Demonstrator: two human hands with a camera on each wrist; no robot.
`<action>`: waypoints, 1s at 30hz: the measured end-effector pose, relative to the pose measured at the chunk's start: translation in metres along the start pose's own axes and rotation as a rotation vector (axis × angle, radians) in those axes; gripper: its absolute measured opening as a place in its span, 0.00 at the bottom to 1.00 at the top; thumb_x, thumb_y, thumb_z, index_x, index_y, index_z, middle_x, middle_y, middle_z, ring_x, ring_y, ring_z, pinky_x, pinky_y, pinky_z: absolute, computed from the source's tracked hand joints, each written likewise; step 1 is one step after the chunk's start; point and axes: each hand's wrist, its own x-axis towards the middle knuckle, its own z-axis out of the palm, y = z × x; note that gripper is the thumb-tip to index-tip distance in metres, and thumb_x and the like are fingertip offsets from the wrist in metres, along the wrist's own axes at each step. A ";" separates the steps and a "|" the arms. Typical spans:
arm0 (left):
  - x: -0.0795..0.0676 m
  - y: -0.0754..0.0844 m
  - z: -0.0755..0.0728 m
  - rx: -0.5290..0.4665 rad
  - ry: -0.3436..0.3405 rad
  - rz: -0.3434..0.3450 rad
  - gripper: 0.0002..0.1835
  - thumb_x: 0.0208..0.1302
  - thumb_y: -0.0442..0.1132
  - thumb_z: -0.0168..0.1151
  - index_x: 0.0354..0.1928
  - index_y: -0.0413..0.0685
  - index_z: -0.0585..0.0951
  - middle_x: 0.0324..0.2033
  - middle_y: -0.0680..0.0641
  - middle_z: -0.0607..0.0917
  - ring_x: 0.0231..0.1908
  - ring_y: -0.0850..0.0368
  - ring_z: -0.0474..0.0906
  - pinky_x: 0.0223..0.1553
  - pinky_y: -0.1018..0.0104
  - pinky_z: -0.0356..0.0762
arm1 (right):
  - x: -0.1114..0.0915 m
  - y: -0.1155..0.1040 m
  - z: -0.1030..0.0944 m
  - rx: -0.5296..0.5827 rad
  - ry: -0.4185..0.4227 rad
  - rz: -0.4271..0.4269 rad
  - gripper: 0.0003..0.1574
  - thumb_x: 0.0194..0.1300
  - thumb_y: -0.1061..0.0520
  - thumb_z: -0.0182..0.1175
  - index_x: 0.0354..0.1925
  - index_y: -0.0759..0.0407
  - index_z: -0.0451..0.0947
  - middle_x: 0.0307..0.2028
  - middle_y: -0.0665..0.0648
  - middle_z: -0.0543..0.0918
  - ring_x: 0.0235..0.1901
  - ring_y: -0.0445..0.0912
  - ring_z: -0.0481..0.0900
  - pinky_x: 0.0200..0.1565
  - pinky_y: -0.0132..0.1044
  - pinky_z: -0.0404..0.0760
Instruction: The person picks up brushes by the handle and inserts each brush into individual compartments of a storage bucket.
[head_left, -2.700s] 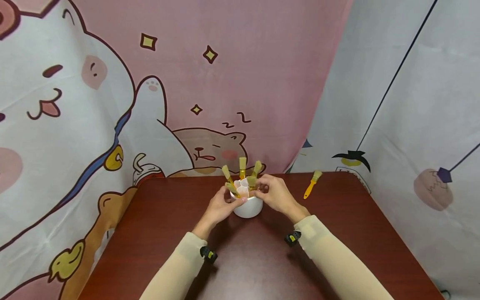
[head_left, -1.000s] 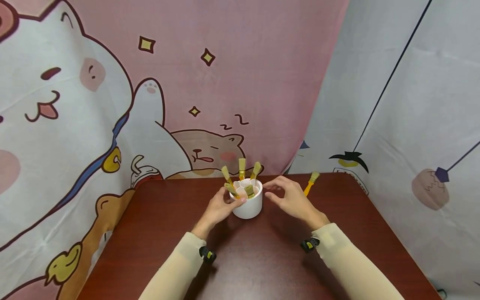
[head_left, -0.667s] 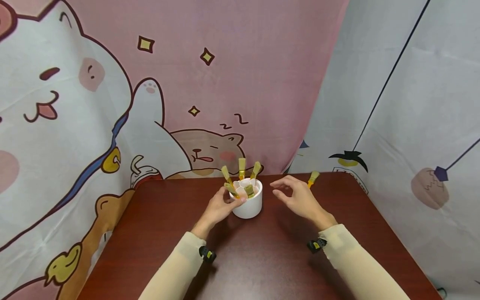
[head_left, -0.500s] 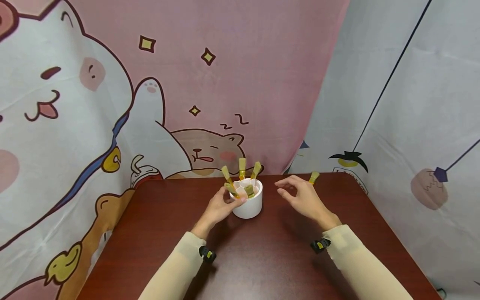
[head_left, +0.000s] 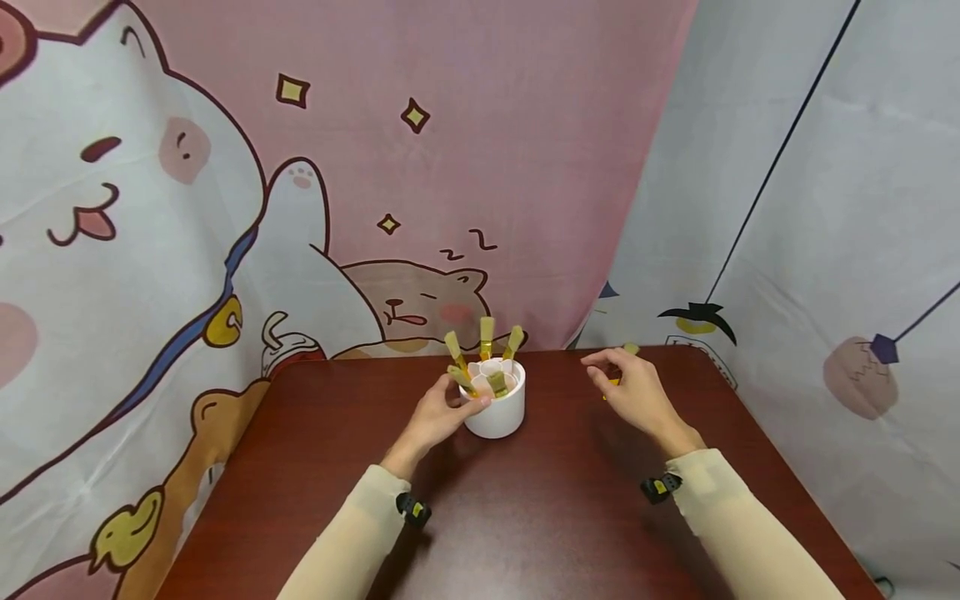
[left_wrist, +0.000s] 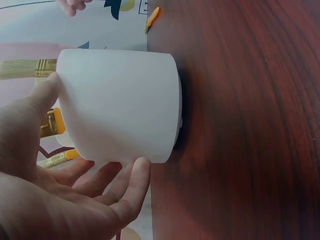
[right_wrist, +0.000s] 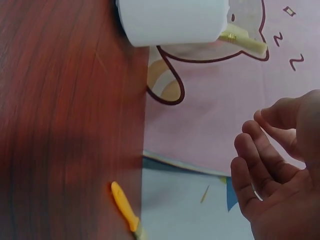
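A white round brush holder [head_left: 496, 418] with petal-shaped compartments stands on the table in the head view. Several paintbrushes [head_left: 487, 333] with pale bristles stick up from it, bristles upward. My left hand [head_left: 435, 417] grips its left side, thumb at the rim and fingers round the wall, as the left wrist view also shows. My right hand [head_left: 636, 393] hovers to the right with loosely bent fingers and holds nothing. It partly covers a loose paintbrush [head_left: 631, 348] in the head view; the right wrist view shows that brush's orange handle [right_wrist: 122, 202] on the table.
The dark red-brown table [head_left: 337, 467] ends at the back against a pink and white cartoon curtain [head_left: 525, 167]. A pale curtain [head_left: 787, 208] hangs along the right side. Each wrist wears a small black camera [head_left: 413, 508].
My right hand has let go of a paintbrush at the holder and moved right, over the loose paintbrush. My left hand has kept its grip on the holder.
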 end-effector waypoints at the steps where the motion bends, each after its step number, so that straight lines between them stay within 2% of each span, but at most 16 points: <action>1: 0.000 0.000 0.000 -0.001 0.001 0.005 0.48 0.73 0.61 0.83 0.84 0.46 0.73 0.80 0.37 0.81 0.75 0.35 0.85 0.73 0.36 0.87 | -0.001 0.002 -0.001 0.001 0.002 0.011 0.12 0.86 0.59 0.70 0.61 0.55 0.93 0.47 0.57 0.93 0.39 0.51 0.90 0.41 0.31 0.88; 6: 0.001 -0.001 -0.001 -0.006 0.009 0.011 0.46 0.73 0.60 0.83 0.83 0.47 0.75 0.79 0.38 0.83 0.74 0.37 0.86 0.72 0.38 0.88 | -0.003 0.010 -0.004 -0.023 0.007 0.043 0.12 0.86 0.59 0.69 0.61 0.54 0.93 0.47 0.57 0.95 0.32 0.43 0.81 0.35 0.34 0.80; 10: 0.000 -0.002 -0.003 -0.027 0.007 0.003 0.46 0.73 0.60 0.83 0.83 0.47 0.74 0.79 0.38 0.82 0.75 0.37 0.86 0.73 0.38 0.87 | -0.003 0.015 -0.004 -0.039 0.012 0.054 0.12 0.87 0.59 0.68 0.61 0.54 0.93 0.51 0.59 0.96 0.28 0.45 0.74 0.35 0.37 0.74; 17: 0.001 0.000 -0.006 -0.018 0.009 0.010 0.46 0.74 0.58 0.83 0.84 0.45 0.73 0.80 0.37 0.82 0.75 0.35 0.85 0.74 0.37 0.87 | -0.003 0.019 -0.005 -0.083 0.024 0.078 0.12 0.86 0.60 0.68 0.61 0.55 0.93 0.57 0.63 0.95 0.43 0.54 0.83 0.47 0.43 0.76; 23: 0.000 0.001 -0.006 -0.019 0.005 0.010 0.47 0.74 0.58 0.83 0.84 0.44 0.74 0.79 0.37 0.82 0.75 0.35 0.86 0.73 0.37 0.87 | -0.004 0.023 -0.008 -0.081 0.001 0.118 0.13 0.87 0.60 0.67 0.61 0.57 0.92 0.55 0.64 0.95 0.37 0.50 0.79 0.41 0.39 0.75; 30: 0.001 -0.001 -0.007 -0.034 0.017 0.007 0.43 0.73 0.56 0.84 0.81 0.43 0.77 0.77 0.35 0.85 0.74 0.35 0.87 0.73 0.39 0.88 | -0.004 0.029 -0.008 -0.083 -0.024 0.147 0.13 0.88 0.59 0.66 0.62 0.58 0.92 0.54 0.65 0.94 0.36 0.50 0.78 0.40 0.39 0.74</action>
